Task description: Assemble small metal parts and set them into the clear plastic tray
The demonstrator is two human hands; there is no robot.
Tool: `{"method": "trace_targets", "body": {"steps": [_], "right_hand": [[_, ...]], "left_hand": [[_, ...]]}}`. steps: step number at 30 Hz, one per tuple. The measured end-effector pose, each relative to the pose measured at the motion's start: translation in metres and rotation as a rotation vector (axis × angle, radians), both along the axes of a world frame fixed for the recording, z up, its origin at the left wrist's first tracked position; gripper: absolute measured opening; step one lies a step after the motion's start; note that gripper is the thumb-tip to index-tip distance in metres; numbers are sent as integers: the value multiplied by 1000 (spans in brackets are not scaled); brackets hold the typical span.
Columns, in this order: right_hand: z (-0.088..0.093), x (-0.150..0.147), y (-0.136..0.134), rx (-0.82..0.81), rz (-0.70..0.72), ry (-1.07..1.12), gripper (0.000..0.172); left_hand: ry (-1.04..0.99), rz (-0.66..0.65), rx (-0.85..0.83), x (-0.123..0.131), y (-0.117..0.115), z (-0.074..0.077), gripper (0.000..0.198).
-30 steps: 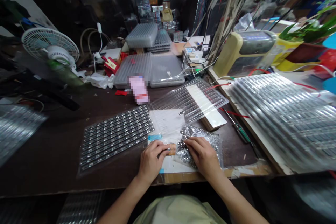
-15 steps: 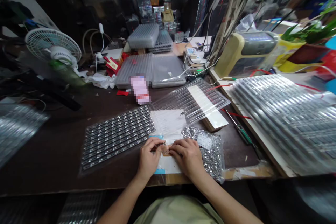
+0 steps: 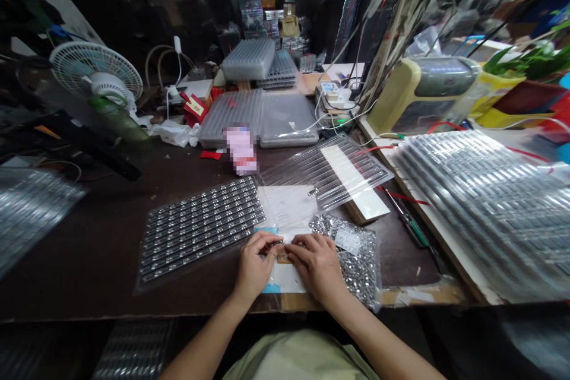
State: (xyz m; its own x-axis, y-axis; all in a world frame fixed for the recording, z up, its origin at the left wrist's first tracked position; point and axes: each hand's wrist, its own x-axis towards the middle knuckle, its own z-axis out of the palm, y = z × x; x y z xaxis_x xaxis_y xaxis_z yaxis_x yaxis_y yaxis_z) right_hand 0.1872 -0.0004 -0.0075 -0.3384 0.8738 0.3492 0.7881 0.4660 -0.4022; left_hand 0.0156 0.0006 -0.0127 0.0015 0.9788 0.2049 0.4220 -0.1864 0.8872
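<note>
My left hand (image 3: 256, 262) and my right hand (image 3: 317, 264) meet at the table's front edge, fingertips almost touching. A small silver part (image 3: 278, 243) shows at my left fingertips. My right fingers curl over a small tan pad (image 3: 284, 257), partly hidden by them. Under both hands lies a white paper sheet (image 3: 285, 209). To the right, a clear plastic bag of small silver parts (image 3: 358, 261) touches my right hand. Left of the hands, a clear tray (image 3: 200, 228) holds several rows of silver parts.
An unfilled clear ribbed tray (image 3: 325, 175) lies behind the paper, over a white strip. A green-handled screwdriver (image 3: 414, 233) lies to the right. Stacked clear trays (image 3: 481, 208) fill the right side. Grey-lidded trays (image 3: 231, 117), a fan (image 3: 95, 74) and cables stand behind.
My right hand has moved left off the bag to the tan pad, next to my left hand. The bag now lies further right. The view has shifted slightly.
</note>
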Motion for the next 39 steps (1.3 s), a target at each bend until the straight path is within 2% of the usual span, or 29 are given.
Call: {"method": "trace_targets", "body": {"steps": [4,7,12,16,20,26,35,37,39], "right_hand": [[1,27,1,81,102,-213,38],[1,45,-1,102,160,-268,35],[-2,47,-3,143,116,-198,21],[-4,42,-1,142,59,-105,13],[-3,41,-2,128,10,35,12],[-1,42,-4,93,-9,107,13],[-6,47,0,132,41,152,16],[-4,47,0,135,27,174,18],[-1,45,-2,130,25,191,22]], "left_hand": [[-26,4,-42,0,2,2,16],[-29,-5,-87,1,7,6,17],[27,-52,-42,11,9,13,15],[204,-157,62,21,2,10,12],[307,-191,117,24,-2,5,13],[318,-212,119,23,0,2,13],[257,-198,81,26,-1,2,12],[251,-149,97,21,3,7,12],[317,-42,123,11,10,14,11]]}}
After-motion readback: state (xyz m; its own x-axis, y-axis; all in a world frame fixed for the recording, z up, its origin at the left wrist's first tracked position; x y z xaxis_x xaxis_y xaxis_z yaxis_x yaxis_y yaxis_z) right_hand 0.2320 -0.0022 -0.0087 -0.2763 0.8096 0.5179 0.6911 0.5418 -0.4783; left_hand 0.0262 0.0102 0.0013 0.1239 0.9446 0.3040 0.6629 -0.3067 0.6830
